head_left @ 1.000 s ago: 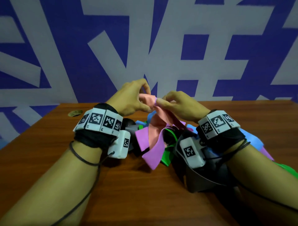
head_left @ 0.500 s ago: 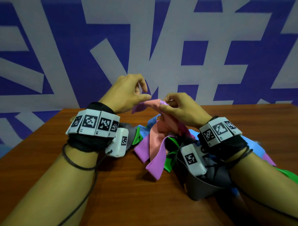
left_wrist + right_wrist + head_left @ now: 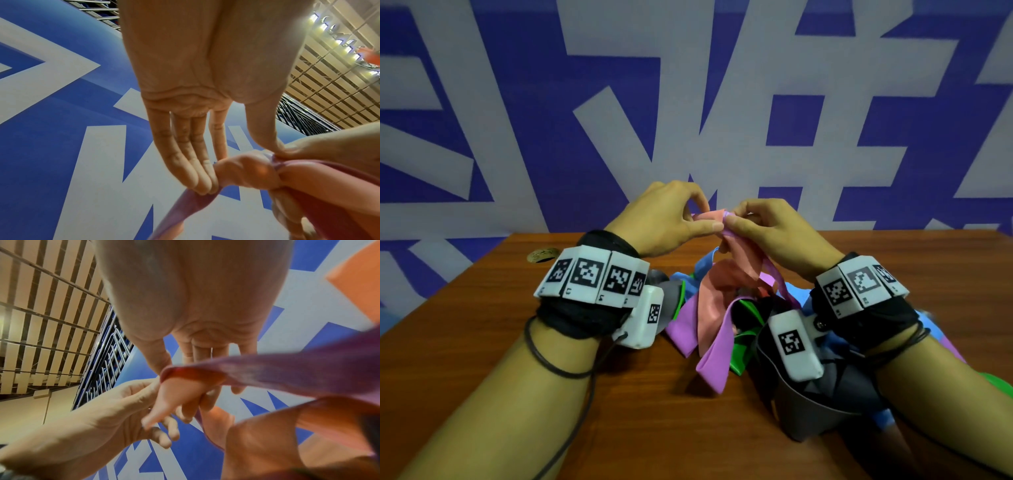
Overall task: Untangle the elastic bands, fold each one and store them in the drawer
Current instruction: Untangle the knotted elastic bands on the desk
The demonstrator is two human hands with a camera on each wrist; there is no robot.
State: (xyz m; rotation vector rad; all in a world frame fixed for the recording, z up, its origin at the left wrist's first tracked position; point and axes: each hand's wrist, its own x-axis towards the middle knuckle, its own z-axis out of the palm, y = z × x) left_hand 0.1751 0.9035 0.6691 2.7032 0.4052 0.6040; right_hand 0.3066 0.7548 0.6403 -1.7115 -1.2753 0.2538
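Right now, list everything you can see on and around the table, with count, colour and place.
salmon band: one, salmon pink, lifted from the pile, knotted with the purple one at the top
purple band: one, purple, hanging from the knot to the table
other bands: several, green, blue, grey, black, heaped mid-table
table: one, brown wood
small object: one, brownish, far left table edge, unclear
wall: blue and white
left hand: pinches the knot
right hand: pinches the knot
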